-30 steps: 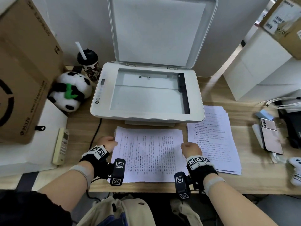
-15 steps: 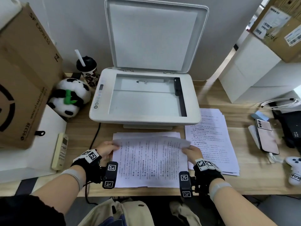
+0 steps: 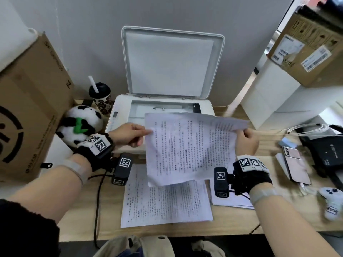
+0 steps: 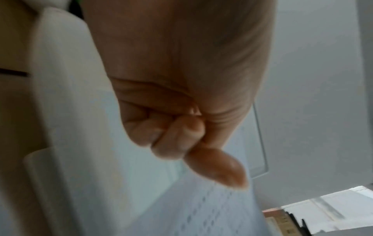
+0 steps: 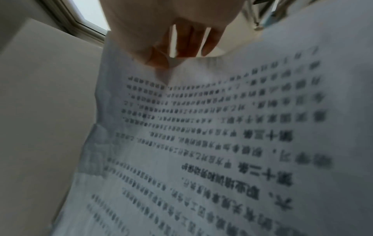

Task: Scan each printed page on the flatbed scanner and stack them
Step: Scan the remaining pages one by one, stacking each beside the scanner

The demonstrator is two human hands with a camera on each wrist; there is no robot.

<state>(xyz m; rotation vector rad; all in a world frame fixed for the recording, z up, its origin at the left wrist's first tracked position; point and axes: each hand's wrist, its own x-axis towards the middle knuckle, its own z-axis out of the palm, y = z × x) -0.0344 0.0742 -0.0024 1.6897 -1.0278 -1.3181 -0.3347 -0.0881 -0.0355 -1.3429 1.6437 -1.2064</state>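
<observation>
A printed page [image 3: 189, 147] hangs in the air in front of the white flatbed scanner [image 3: 118, 110], text facing me. My left hand [image 3: 130, 135] pinches its upper left corner, and my right hand [image 3: 246, 139] pinches its upper right edge. The scanner lid [image 3: 170, 62] stands upright and the glass [image 3: 141, 112] is bare where it shows. Beneath the lifted page, a pile of printed pages [image 3: 165, 203] lies on the desk. A second pile [image 3: 232, 199] lies to its right, mostly behind my right wrist. The right wrist view shows the page [image 5: 222, 143] close up under my fingers [image 5: 161, 54].
A panda plush [image 3: 81, 123] and a lidded cup with a straw [image 3: 100, 97] sit left of the scanner, beside a large cardboard box [image 3: 27, 108]. A phone [image 3: 295, 164], a black device [image 3: 326, 149], cables and a small white controller [image 3: 332, 203] lie at the right.
Both hands have lifted the top page off the front pile and raised it up toward the scanner; a second ago it lay flat on the desk.
</observation>
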